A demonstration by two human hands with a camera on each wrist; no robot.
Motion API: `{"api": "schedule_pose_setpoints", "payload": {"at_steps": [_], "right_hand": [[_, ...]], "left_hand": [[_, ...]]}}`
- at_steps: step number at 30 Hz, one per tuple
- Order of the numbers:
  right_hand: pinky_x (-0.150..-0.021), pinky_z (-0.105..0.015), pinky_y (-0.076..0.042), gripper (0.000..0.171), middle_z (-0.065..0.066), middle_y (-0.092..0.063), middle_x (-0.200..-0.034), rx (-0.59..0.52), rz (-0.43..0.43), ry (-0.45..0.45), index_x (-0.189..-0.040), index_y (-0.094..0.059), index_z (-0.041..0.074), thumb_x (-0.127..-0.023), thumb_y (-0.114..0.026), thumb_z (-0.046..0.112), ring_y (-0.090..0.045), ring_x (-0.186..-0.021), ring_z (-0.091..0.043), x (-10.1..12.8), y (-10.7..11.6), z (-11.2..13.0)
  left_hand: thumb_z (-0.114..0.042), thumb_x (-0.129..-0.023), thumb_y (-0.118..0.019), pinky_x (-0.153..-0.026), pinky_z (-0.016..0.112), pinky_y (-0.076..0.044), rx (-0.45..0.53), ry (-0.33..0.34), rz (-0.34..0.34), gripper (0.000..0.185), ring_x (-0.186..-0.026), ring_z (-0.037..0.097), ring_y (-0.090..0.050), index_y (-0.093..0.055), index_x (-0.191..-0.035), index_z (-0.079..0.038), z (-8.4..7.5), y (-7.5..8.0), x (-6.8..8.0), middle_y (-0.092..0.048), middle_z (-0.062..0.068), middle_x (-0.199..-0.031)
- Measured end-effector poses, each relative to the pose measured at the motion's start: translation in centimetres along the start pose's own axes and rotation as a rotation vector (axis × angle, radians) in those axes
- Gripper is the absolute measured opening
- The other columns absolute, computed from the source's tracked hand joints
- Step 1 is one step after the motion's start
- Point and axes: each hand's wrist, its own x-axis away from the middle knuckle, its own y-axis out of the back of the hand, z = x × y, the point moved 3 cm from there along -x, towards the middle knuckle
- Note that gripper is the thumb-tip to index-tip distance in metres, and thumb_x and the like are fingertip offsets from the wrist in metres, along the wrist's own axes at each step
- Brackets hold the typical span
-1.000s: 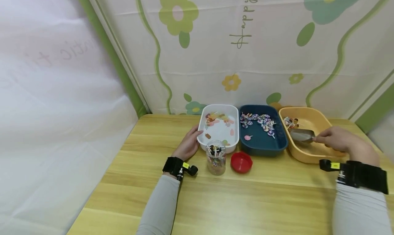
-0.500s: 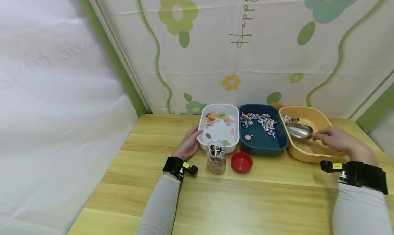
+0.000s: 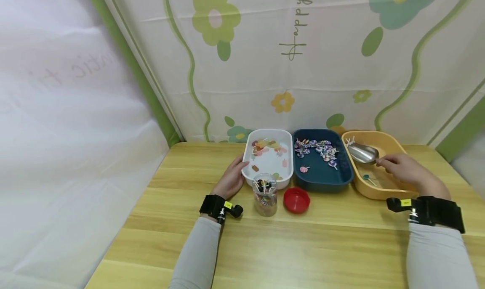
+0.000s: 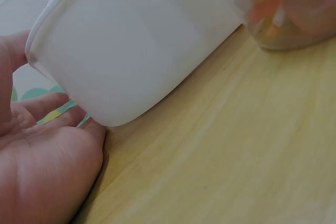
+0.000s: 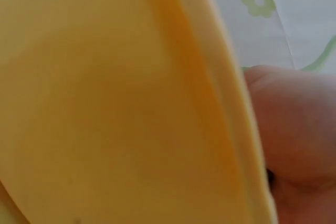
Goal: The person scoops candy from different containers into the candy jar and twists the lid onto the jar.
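My right hand [image 3: 401,170] grips the handle of a metal scoop [image 3: 362,152] inside the yellow tub [image 3: 394,192], its bowl pushed toward the tub's far left corner where a few lollipops [image 3: 348,141] lie. One small lollipop [image 3: 366,178] lies on the tub floor. The right wrist view is filled by the yellow tub wall [image 5: 121,108] and my hand [image 5: 294,129]. My left hand [image 3: 232,178] rests with straight fingers against the left side of the white tub [image 3: 251,180], seen close as the white tub [image 4: 136,45] beside my palm [image 4: 47,166].
A dark blue tub [image 3: 322,180] of striped lollipops stands between the white and yellow tubs. A clear jar [image 3: 265,194] holding lollipops and a red lid [image 3: 297,200] sit in front of them on the wooden table [image 3: 303,247]. A flowered curtain backs the table.
My right hand has pushed the scoop from the middle of the yellow tub toward its far left corner. A small lollipop now lies uncovered on the tub floor. The left hand stayed put.
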Motion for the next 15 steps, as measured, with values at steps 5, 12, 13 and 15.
{"api": "schedule_pose_setpoints", "payload": {"at_steps": [5,12,13,15], "right_hand": [[-0.059,-0.030,-0.044,0.046,-0.025,-0.061,-0.096,-0.025,-0.009,-0.001,-0.122,-0.057,-0.020,-0.112,-0.035,0.020,-0.050,-0.068,-0.020,-0.3,-0.2,0.2],[-0.065,-0.037,-0.049,0.041,-0.023,-0.065,-0.090,0.107,0.006,0.003,-0.116,-0.059,-0.022,-0.110,-0.040,0.013,-0.058,-0.079,-0.027,0.9,2.1,1.4],[-0.064,-0.038,-0.050,0.041,-0.026,-0.065,-0.091,0.113,0.006,-0.003,-0.115,-0.060,-0.023,-0.110,-0.040,0.013,-0.060,-0.080,-0.031,1.4,2.6,1.4],[-0.060,-0.040,-0.050,0.045,-0.037,-0.064,-0.099,0.101,0.032,-0.043,-0.120,-0.057,-0.025,-0.111,-0.038,0.015,-0.060,-0.074,-0.033,2.4,3.5,1.3]], "left_hand": [[-0.009,-0.110,-0.042,-0.125,0.036,-0.025,0.002,-0.007,0.014,0.056,-0.154,0.026,-0.024,-0.025,-0.163,-0.009,0.0,0.0,0.0,-0.019,0.010,-0.169],[-0.009,-0.110,-0.042,-0.126,0.036,-0.024,0.012,-0.011,0.019,0.056,-0.154,0.027,-0.023,-0.023,-0.163,-0.009,-0.1,0.0,-0.1,-0.018,0.012,-0.169],[-0.009,-0.110,-0.042,-0.126,0.036,-0.024,0.013,-0.013,0.021,0.056,-0.154,0.027,-0.023,-0.023,-0.163,-0.009,-0.1,0.0,-0.1,-0.018,0.012,-0.169],[-0.009,-0.110,-0.041,-0.126,0.036,-0.023,0.017,-0.016,0.025,0.056,-0.154,0.028,-0.023,-0.023,-0.163,-0.008,-0.2,-0.1,-0.1,-0.018,0.012,-0.169]]}}
